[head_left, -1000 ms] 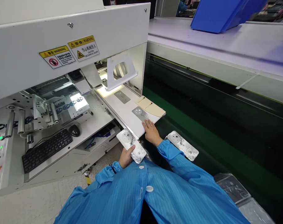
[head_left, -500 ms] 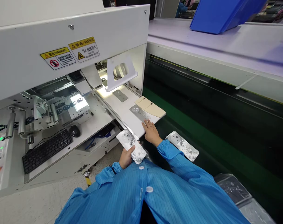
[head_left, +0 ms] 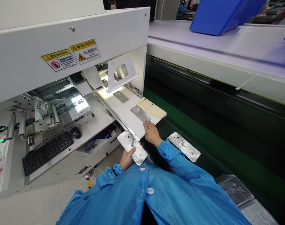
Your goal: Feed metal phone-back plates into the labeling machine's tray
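My left hand [head_left: 127, 158] is closed around the lower part of a white-and-grey patterned phone back cover [head_left: 132, 147], thumb on top, held tilted in front of my body. Fingers stretched out, my right hand [head_left: 153, 132] touches the near end of a grey patterned phone-shaped sheet [head_left: 139, 113]. That sheet lies on the white machine platform [head_left: 127, 109], beside a cream-coloured pad [head_left: 151, 107]. Farther up the platform is another grey sheet [head_left: 121, 97]. A second patterned phone back cover [head_left: 184, 145] lies to the right of my right forearm.
The white machine [head_left: 123, 31] stands ahead, with warning labels and a white bracket [head_left: 121, 75] over the platform. A keyboard [head_left: 47, 152] and a mouse [head_left: 75, 132] sit at left. A green-black conveyor belt [head_left: 217, 125] runs at right, below a shelf with a blue bin [head_left: 215, 17].
The view has shifted very slightly. Both hands keep their places, the left still holding the cover and the right still at the sheet.
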`<state>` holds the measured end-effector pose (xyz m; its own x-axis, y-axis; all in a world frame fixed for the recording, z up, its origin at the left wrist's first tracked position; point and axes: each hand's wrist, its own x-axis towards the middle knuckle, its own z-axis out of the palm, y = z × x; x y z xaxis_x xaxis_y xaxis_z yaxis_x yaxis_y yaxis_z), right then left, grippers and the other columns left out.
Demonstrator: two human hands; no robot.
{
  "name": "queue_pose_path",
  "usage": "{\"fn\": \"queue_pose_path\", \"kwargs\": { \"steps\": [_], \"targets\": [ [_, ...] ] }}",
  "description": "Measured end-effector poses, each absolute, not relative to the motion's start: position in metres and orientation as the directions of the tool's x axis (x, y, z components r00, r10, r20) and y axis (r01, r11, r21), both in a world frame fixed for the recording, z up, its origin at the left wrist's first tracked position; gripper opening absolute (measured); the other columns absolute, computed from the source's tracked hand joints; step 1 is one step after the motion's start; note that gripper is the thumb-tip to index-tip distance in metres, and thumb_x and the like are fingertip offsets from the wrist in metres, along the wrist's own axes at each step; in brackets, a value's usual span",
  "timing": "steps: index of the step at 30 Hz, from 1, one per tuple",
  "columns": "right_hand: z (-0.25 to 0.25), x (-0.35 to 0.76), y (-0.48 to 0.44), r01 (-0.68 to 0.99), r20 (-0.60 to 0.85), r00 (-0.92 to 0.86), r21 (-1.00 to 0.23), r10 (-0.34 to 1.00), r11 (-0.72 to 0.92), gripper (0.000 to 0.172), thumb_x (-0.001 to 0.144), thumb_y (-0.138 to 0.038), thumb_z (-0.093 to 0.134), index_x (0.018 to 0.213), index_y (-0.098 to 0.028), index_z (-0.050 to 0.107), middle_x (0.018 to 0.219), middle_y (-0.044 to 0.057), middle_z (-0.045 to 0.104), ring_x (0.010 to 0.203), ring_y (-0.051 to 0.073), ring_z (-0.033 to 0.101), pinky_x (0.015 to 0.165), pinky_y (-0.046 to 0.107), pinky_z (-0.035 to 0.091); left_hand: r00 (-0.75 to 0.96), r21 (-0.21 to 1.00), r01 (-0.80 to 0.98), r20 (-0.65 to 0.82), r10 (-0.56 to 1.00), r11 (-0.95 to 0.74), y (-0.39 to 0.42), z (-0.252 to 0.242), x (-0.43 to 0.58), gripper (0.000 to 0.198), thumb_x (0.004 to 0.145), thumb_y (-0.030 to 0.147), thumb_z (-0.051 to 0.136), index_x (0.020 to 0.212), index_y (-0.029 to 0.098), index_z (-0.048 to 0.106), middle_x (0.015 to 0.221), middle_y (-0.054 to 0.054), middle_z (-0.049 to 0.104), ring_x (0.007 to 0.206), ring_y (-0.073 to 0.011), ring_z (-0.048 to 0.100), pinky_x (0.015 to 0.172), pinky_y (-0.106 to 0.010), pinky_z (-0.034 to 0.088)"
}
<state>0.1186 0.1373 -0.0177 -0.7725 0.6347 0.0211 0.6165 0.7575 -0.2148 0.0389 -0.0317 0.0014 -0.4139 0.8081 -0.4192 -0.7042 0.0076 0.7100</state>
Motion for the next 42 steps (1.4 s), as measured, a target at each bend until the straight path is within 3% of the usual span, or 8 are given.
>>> {"fn": "queue_pose_path", "kwargs": {
  "steps": [10,14,17,20,23,32,37,42],
  "targets": [
    [-0.014,0.120,0.132,0.583,0.100,-0.773,-0.274,0.626,0.764,0.071,0.067,-0.006,0.046,0.138,-0.005,0.036,0.149,0.015,0.026,0.137,0.030,0.018,0.110,0.047,0.019,-0.422,0.723,-0.691,-0.413,0.807,0.008,-0.033,0.002,0.039,0.057,0.054,0.036,0.079,0.102,0.009,0.066,0.097,-0.016,0.071,0.108,-0.0363,0.058,0.095,-0.050,0.042],
    [-0.009,0.128,0.115,0.525,0.206,-0.744,-0.409,0.636,0.747,0.061,0.066,-0.004,0.043,0.126,-0.007,0.050,0.139,0.014,0.042,0.130,0.027,0.034,0.108,0.043,0.028,-0.411,0.717,-0.697,-0.409,0.815,0.008,-0.034,0.002,0.038,0.059,0.055,0.034,0.077,0.107,0.010,0.064,0.099,-0.016,0.071,0.108,-0.0359,0.059,0.096,-0.049,0.041],
    [-0.007,0.136,0.096,0.465,0.242,-0.694,-0.568,0.678,0.679,0.046,0.073,-0.008,0.041,0.114,-0.013,0.059,0.122,0.011,0.057,0.114,0.022,0.049,0.100,0.039,0.039,-0.395,0.677,-0.736,-0.416,0.819,-0.011,-0.033,0.002,0.038,0.060,0.053,0.036,0.075,0.106,0.011,0.064,0.100,-0.015,0.071,0.109,-0.0361,0.058,0.097,-0.049,0.041],
    [-0.007,0.147,0.077,0.396,0.203,-0.668,-0.718,0.716,0.573,0.031,0.083,-0.018,0.041,0.105,-0.017,0.062,0.106,0.009,0.064,0.101,0.020,0.057,0.091,0.036,0.046,-0.370,0.645,-0.764,-0.435,0.821,-0.002,-0.031,-0.001,0.037,0.055,0.055,0.041,0.070,0.101,0.011,0.066,0.099,-0.014,0.071,0.111,-0.0350,0.057,0.099,-0.048,0.040],
    [-0.010,0.160,0.065,0.361,0.114,-0.652,-0.823,0.750,0.439,0.027,0.088,-0.030,0.042,0.101,-0.018,0.063,0.097,0.008,0.067,0.090,0.019,0.062,0.080,0.034,0.050,-0.389,0.662,-0.750,-0.441,0.809,0.000,-0.031,-0.003,0.038,0.052,0.058,0.040,0.070,0.100,0.010,0.066,0.097,-0.013,0.071,0.112,-0.0333,0.056,0.100,-0.046,0.039],
    [-0.011,0.180,0.052,0.281,-0.037,-0.662,-0.938,0.748,0.202,0.029,0.085,-0.043,0.049,0.096,-0.019,0.062,0.076,0.002,0.065,0.069,0.016,0.061,0.063,0.029,0.051,-0.449,0.723,-0.690,-0.408,0.795,-0.018,-0.029,-0.003,0.046,0.067,0.054,0.036,0.079,0.112,0.011,0.061,0.098,-0.014,0.071,0.104,-0.0330,0.060,0.096,-0.046,0.041],
    [-0.005,0.184,0.048,0.325,0.030,-0.619,-0.900,0.785,0.290,0.042,0.081,-0.043,0.055,0.115,-0.018,0.053,0.097,0.008,0.063,0.086,0.020,0.061,0.070,0.034,0.053,-0.469,0.751,-0.660,-0.382,0.796,-0.028,-0.031,-0.005,0.047,0.062,0.055,0.035,0.080,0.110,0.013,0.062,0.097,-0.011,0.072,0.098,-0.0302,0.063,0.093,-0.046,0.043],
    [0.006,0.184,0.044,0.321,0.188,-0.715,-0.768,0.674,0.555,0.049,0.082,-0.043,0.056,0.123,-0.019,0.050,0.125,0.014,0.050,0.117,0.026,0.048,0.097,0.043,0.043,-0.492,0.789,-0.612,-0.341,0.801,-0.040,-0.032,-0.009,0.047,0.058,0.059,0.036,0.078,0.110,0.014,0.062,0.100,-0.011,0.071,0.100,-0.0290,0.063,0.094,-0.044,0.042]
  ]
}}
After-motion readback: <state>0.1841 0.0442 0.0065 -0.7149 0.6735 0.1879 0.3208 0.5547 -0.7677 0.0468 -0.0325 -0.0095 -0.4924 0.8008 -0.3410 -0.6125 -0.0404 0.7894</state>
